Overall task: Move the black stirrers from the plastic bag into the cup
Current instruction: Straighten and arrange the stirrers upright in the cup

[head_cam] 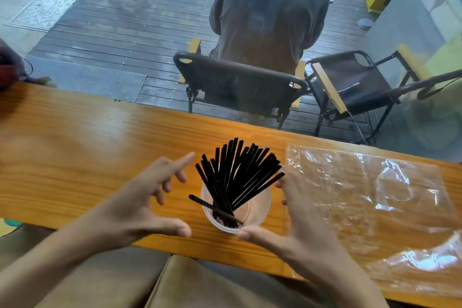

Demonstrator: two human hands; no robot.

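Hands point(140, 207) point(295, 222) spread beside cup point(260, 210) | stirrers point(240, 172) inside | bag point(375, 207) cut off right

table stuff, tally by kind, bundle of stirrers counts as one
cup: 1
stirrer bundle: 1
plastic bag: 1
hands, left and right: 2
total: 5

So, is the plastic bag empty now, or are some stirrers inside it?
It looks empty. The plastic bag lies flat on the table, and only wood shows through it. The black stirrers stand in the cup.
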